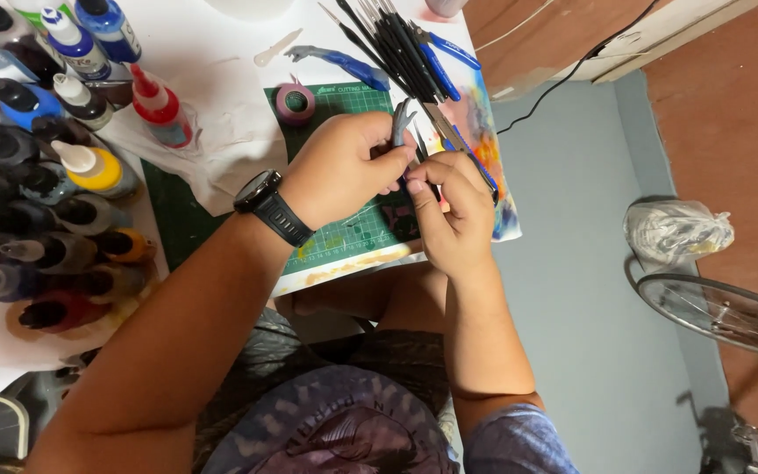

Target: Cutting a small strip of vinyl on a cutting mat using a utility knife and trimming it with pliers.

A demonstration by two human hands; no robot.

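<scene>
A small grey tool [403, 123], seemingly nippers, is gripped in the left hand [344, 167], which is closed around its handles, the forked end sticking up past the fingers. The right hand [454, 219] is pinched narrow on something small and dark at the fingertips, just below the tool; what it is cannot be made out. Both hands are held over the green mat [344, 237] near the bench [221, 61] edge.

Brushes [396, 44] and a blue-handled knife [344, 63] are laid just behind the hands, a tape roll [295, 102] to the left, and paint bottles [89, 167] crowded further left.

The held piece could probably be dropped past the bench edge onto the lap or floor if the pinch slackens. A fingertip might be nicked, since the tool is worked very close to it. The brushes could be knocked by a raised hand.
</scene>
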